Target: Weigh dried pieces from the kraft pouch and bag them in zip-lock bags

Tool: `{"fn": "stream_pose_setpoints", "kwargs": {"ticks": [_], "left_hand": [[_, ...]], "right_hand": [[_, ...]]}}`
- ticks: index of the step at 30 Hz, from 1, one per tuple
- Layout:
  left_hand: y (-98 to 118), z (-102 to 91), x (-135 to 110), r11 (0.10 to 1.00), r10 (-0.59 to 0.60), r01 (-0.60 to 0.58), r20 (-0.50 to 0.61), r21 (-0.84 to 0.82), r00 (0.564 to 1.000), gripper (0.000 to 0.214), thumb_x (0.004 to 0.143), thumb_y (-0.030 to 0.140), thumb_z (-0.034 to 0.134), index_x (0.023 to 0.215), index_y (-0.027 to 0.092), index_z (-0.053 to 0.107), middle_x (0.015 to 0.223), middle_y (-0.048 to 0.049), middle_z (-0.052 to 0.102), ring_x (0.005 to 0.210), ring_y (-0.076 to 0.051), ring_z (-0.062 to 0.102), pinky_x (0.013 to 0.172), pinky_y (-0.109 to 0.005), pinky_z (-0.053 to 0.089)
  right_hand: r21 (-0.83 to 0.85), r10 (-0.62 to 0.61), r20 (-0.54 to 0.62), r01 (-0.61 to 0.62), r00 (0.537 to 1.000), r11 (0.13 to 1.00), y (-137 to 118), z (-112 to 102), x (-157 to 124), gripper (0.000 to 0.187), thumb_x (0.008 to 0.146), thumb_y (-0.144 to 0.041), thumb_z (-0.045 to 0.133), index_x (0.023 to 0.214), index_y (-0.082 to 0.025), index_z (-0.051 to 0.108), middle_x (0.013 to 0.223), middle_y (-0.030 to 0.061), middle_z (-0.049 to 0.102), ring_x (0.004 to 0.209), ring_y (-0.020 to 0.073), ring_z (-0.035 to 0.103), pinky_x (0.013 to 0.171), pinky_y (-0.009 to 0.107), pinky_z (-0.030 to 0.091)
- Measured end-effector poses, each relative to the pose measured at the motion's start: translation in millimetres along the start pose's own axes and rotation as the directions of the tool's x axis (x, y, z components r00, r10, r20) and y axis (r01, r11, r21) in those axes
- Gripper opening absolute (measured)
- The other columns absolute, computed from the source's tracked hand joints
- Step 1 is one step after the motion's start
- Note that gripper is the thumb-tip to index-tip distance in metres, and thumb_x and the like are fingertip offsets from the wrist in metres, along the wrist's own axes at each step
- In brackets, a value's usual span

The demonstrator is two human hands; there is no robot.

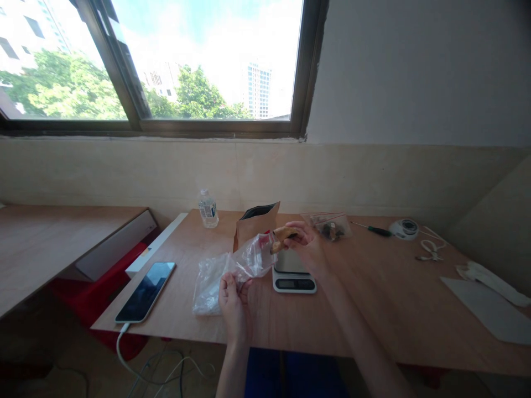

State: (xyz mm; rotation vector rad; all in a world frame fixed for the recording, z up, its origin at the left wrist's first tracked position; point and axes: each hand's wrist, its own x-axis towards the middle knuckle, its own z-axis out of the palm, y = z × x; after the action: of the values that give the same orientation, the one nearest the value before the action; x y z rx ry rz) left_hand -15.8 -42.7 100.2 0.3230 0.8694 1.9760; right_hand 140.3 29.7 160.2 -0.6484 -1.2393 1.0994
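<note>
My left hand [233, 301] is closed on the edge of a clear plastic bag [244, 264] and lifts it off the wooden table [373, 309]. A second clear bag [207, 290] lies flat under it. My right hand [307, 243] pinches a small tan-brown piece [282, 236] at the mouth of the lifted bag, just above a small white digital kitchen scale [293, 277]. Behind the bag stands an open brown paper pouch [255, 222]. What the brown piece is I cannot make out.
A phone [146, 290] on a white cable lies at the table's left front. A small water bottle [208, 209] stands at the back. A clear bag with dark bits [329, 225], a green screwdriver [372, 229], a tape roll [404, 228], scissors [430, 250] and white sheets [485, 309] lie right.
</note>
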Motion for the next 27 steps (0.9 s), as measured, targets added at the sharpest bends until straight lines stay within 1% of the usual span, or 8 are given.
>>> {"fn": "stream_pose_setpoints", "kwargs": {"ticks": [3, 6, 8, 10, 13, 20, 24, 27], "left_hand": [[1.4, -2.3, 2.0, 1.000, 0.018, -0.018, -0.066, 0.006, 0.998, 0.037, 0.061, 0.043, 0.077, 0.076, 0.015, 0.057, 0.070, 0.0033, 0.058, 0.061, -0.008, 0.061, 0.056, -0.016, 0.052], [2.0, -2.7, 2.6, 1.000, 0.030, -0.029, -0.092, 0.007, 0.995, 0.036, 0.064, 0.043, 0.075, 0.076, 0.015, 0.056, 0.069, 0.0034, 0.059, 0.057, -0.007, 0.060, 0.054, -0.015, 0.051], [0.7, -2.0, 2.1, 1.000, 0.029, -0.029, -0.090, 0.005, 0.996, 0.035, 0.065, 0.044, 0.074, 0.076, 0.015, 0.057, 0.069, 0.0037, 0.059, 0.057, -0.007, 0.059, 0.053, -0.015, 0.050], [-1.4, -1.2, 1.5, 1.000, 0.031, -0.030, -0.084, 0.009, 0.996, 0.036, 0.064, 0.044, 0.074, 0.076, 0.015, 0.057, 0.070, 0.0037, 0.059, 0.057, -0.007, 0.059, 0.053, -0.015, 0.050], [-3.9, -1.7, 0.9, 0.999, 0.043, -0.041, -0.074, 0.027, 0.996, 0.037, 0.064, 0.045, 0.074, 0.077, 0.015, 0.057, 0.070, 0.0039, 0.058, 0.057, -0.006, 0.058, 0.053, -0.015, 0.050], [-4.9, -8.3, 1.3, 0.996, 0.052, -0.047, -0.073, 0.071, 0.996, 0.038, 0.065, 0.048, 0.072, 0.075, 0.016, 0.055, 0.069, 0.0038, 0.057, 0.056, -0.007, 0.058, 0.053, -0.016, 0.049], [-5.2, -11.0, 1.4, 0.990, 0.065, -0.059, -0.045, 0.125, 0.997, 0.039, 0.067, 0.050, 0.070, 0.077, 0.016, 0.055, 0.070, 0.0036, 0.056, 0.056, -0.007, 0.056, 0.054, -0.017, 0.048], [-4.4, -13.0, 0.1, 0.975, 0.098, -0.092, -0.019, 0.201, 0.995, 0.039, 0.070, 0.052, 0.067, 0.076, 0.017, 0.053, 0.069, 0.0040, 0.054, 0.055, -0.006, 0.052, 0.052, -0.016, 0.043]], "right_hand": [[-0.046, -0.146, -0.111, 0.142, 0.983, 0.989, -2.9, 3.7, 30.7, 0.036, 0.065, -0.028, 0.077, 0.096, -0.025, 0.060, 0.086, -0.0017, 0.067, 0.073, 0.0128, 0.062, 0.065, 0.024, 0.052], [-0.148, -0.292, -0.135, 0.273, 0.947, 0.951, 0.8, 12.0, 67.4, 0.036, 0.067, -0.031, 0.075, 0.098, -0.024, 0.059, 0.083, -0.0019, 0.065, 0.073, 0.0126, 0.062, 0.069, 0.024, 0.051], [-0.268, -0.346, -0.056, 0.320, 0.937, 0.909, 8.7, 17.8, 85.1, 0.032, 0.070, -0.032, 0.072, 0.098, -0.024, 0.059, 0.085, -0.0008, 0.065, 0.078, 0.0141, 0.063, 0.072, 0.025, 0.051], [-0.404, -0.351, 0.100, 0.361, 0.931, 0.841, 18.2, 22.3, 93.3, 0.023, 0.075, -0.030, 0.067, 0.096, -0.024, 0.060, 0.090, 0.0009, 0.066, 0.084, 0.0159, 0.063, 0.076, 0.027, 0.050], [-0.539, -0.340, 0.283, 0.442, 0.897, 0.717, 27.4, 25.2, 91.2, 0.017, 0.083, -0.023, 0.055, 0.099, -0.024, 0.061, 0.100, 0.0030, 0.067, 0.092, 0.0174, 0.062, 0.081, 0.029, 0.047], [-0.623, -0.295, 0.441, 0.525, 0.848, 0.579, 18.4, 23.4, 80.0, 0.024, 0.082, -0.015, 0.048, 0.103, -0.018, 0.059, 0.096, 0.0049, 0.066, 0.085, 0.0172, 0.059, 0.080, 0.030, 0.043], [-0.744, -0.266, 0.463, 0.533, 0.846, 0.402, 10.0, 24.4, 74.5, 0.024, 0.079, -0.011, 0.047, 0.092, -0.020, 0.065, 0.093, 0.0052, 0.066, 0.094, 0.0214, 0.055, 0.090, 0.037, 0.034], [-0.798, -0.285, 0.371, 0.461, 0.884, 0.389, 4.2, 23.6, 61.1, 0.032, 0.078, -0.009, 0.044, 0.098, -0.021, 0.066, 0.104, 0.0074, 0.062, 0.101, 0.0228, 0.052, 0.093, 0.039, 0.032]]}}
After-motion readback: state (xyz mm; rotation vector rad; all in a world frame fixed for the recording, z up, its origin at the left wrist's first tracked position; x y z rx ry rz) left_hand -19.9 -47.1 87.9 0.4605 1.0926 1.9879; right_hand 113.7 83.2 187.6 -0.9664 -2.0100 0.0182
